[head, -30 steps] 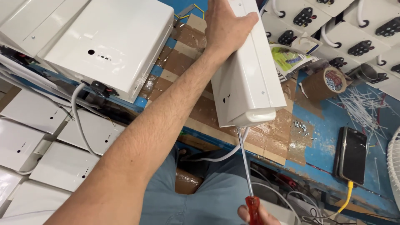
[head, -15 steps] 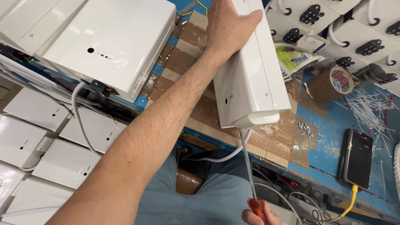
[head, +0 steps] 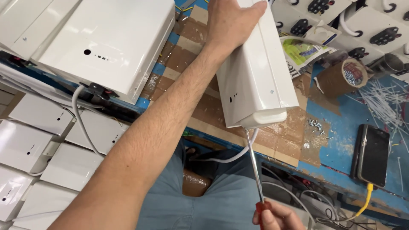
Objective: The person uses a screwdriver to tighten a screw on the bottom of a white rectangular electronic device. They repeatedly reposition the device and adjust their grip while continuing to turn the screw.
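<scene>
Here, left hand [head: 232, 21] steadies smooth white box [head: 260, 76]; screwdriver [head: 255, 170] beneath.

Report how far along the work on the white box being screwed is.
Done: finished-looking white units are stacked below the bench, and one closed unit lies on top. In hand: the left hand steadies a white box on the bench while the right hand drives a red-handled screwdriver into its lower end. Left: loose screws lie unused beside it.
</scene>
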